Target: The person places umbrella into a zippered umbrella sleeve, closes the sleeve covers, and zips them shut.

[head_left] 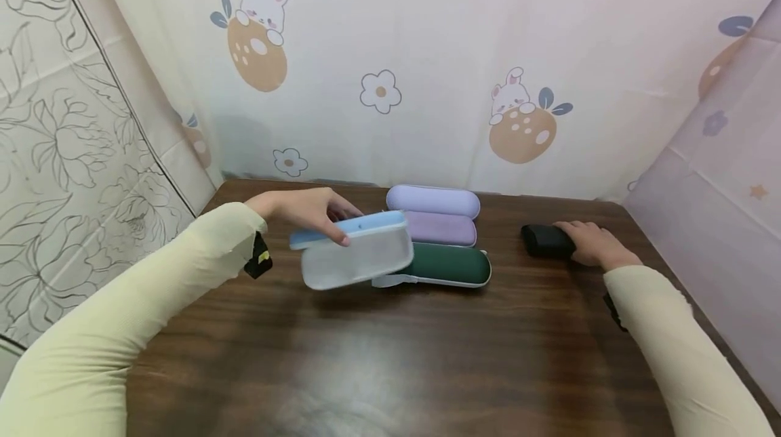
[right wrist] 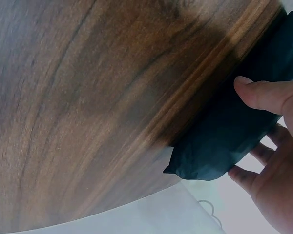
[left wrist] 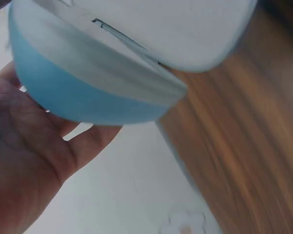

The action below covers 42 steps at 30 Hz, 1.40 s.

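Note:
My left hand (head_left: 307,209) grips a light blue glasses case (head_left: 350,227) above the table, thumb on the near side. The case stands apart in two parts, a blue part and a whitish panel. In the left wrist view, the blue shell (left wrist: 83,92) has a pale rim, and the fingers lie behind it. Over at the right, my right hand (head_left: 590,244) holds a black pouch-like case (head_left: 547,241) at table level. The right wrist view has the thumb on the dark case (right wrist: 219,131) and fingers on its other side.
On the brown table (head_left: 390,356), a lavender case (head_left: 433,200), a purple case (head_left: 442,228) and a dark green case (head_left: 454,264) with a pale strap lie in a row. A printed curtain (head_left: 390,37) hangs behind the table.

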### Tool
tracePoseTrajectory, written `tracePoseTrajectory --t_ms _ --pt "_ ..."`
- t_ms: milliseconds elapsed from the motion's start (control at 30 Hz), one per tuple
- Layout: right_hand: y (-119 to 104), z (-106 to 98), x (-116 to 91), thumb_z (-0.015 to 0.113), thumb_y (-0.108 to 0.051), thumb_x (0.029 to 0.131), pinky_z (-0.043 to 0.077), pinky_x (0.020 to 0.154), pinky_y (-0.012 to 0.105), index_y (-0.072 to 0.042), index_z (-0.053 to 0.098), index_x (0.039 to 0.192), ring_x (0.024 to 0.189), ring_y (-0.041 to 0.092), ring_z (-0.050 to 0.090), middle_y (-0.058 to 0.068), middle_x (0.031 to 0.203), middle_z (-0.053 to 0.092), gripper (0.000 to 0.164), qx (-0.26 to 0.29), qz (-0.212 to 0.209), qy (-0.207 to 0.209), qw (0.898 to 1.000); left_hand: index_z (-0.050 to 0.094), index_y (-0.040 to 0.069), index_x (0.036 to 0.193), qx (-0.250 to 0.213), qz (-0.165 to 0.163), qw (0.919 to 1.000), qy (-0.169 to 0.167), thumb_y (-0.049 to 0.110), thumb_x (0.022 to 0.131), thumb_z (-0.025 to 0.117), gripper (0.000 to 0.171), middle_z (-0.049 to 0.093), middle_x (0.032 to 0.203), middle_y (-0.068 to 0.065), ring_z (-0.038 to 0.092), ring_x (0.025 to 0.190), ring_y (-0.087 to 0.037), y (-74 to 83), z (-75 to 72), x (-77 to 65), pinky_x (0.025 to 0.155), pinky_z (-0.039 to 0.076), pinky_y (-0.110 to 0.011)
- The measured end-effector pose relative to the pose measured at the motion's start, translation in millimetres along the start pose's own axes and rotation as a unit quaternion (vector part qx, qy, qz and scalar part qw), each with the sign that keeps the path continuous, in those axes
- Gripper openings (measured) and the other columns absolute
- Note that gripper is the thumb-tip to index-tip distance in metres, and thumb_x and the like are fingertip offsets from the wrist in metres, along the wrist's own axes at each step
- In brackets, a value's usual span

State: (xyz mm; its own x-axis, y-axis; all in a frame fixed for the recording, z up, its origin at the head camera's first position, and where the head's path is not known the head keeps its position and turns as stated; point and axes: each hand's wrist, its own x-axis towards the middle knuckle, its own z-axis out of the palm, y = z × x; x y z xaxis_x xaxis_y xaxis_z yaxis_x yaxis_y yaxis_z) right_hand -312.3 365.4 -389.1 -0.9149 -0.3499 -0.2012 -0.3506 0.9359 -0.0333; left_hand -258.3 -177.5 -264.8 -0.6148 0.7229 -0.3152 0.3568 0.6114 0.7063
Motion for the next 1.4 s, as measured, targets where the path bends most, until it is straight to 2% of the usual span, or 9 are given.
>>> tracePoseTrajectory --t_ms 167,300,500,667,967,1133,1400 --pt "0 -1 -1 0.071 0.003 0.077 0.036 0.086 0.066 0.010 0.040 0.134 0.111 0.057 0.041 0.039 0.126 0.044 0.065 -0.004 0.004 0.006 1.000 0.056 0.009 0.134 0.008 0.042 0.9981 -0.045 0.031 0.085 0.071 0.055 0.067 0.109 0.003 0.061 0.095 -0.013 23.1 26.3 19.9 0.081 0.050 -0.030" --pt "-3 0 -2 0.071 0.003 0.077 0.037 0.086 0.066 0.011 0.039 0.135 0.111 0.058 0.041 0.039 0.126 0.043 0.066 -0.009 0.008 0.007 1.000 0.056 0.010 0.134 0.000 0.048 0.9953 -0.084 0.031 0.085 0.070 0.055 0.067 0.105 0.006 0.059 0.092 -0.011 32.7 49.5 37.1 0.081 0.048 -0.028" --pt "-8 -1 -5 0.073 0.001 0.077 0.039 0.084 0.065 0.010 0.040 0.135 0.111 0.056 0.041 0.038 0.126 0.044 0.067 -0.018 0.012 0.002 1.000 0.054 0.009 0.136 -0.019 0.046 0.9895 -0.136 0.032 0.086 0.068 0.057 0.065 0.111 0.009 0.058 0.096 -0.007 35.0 80.3 61.1 0.083 0.048 -0.026" --pt "-11 -3 -7 0.075 -0.004 0.078 0.040 0.081 0.065 0.009 0.040 0.136 0.112 0.055 0.042 0.036 0.127 0.045 0.069 -0.028 0.014 -0.007 0.999 0.054 0.008 0.136 -0.014 0.046 0.9868 -0.155 0.031 0.086 0.067 0.056 0.064 0.115 0.009 0.059 0.099 -0.004 31.5 97.4 75.3 0.085 0.047 -0.023" --pt "-7 -5 -12 0.079 -0.019 0.076 0.037 0.082 0.067 0.006 0.045 0.134 0.113 0.053 0.042 0.034 0.127 0.047 0.073 -0.058 0.017 -0.002 0.998 0.056 0.009 0.135 -0.024 0.044 0.9858 -0.160 0.033 0.086 0.066 0.055 0.063 0.116 0.009 0.058 0.101 -0.002 23.8 111.3 88.4 0.086 0.046 -0.022" --pt "-6 -2 -16 0.078 -0.031 0.075 0.037 0.080 0.068 0.006 0.044 0.135 0.113 0.053 0.040 0.035 0.128 0.046 0.079 -0.034 0.029 0.011 0.999 0.055 0.010 0.135 -0.032 0.040 0.9853 -0.163 0.033 0.086 0.065 0.055 0.063 0.118 0.009 0.058 0.103 -0.003 21.9 111.8 89.3 0.087 0.046 -0.023" --pt "-14 -4 -32 0.077 -0.038 0.075 0.042 0.072 0.064 0.008 0.043 0.135 0.110 0.051 0.043 0.035 0.126 0.048 0.083 -0.002 0.032 0.021 0.999 0.055 0.014 0.135 -0.027 0.026 0.9867 -0.158 0.035 0.085 0.065 0.055 0.061 0.121 0.008 0.056 0.105 -0.002 20.1 111.4 88.7 0.089 0.044 -0.023"
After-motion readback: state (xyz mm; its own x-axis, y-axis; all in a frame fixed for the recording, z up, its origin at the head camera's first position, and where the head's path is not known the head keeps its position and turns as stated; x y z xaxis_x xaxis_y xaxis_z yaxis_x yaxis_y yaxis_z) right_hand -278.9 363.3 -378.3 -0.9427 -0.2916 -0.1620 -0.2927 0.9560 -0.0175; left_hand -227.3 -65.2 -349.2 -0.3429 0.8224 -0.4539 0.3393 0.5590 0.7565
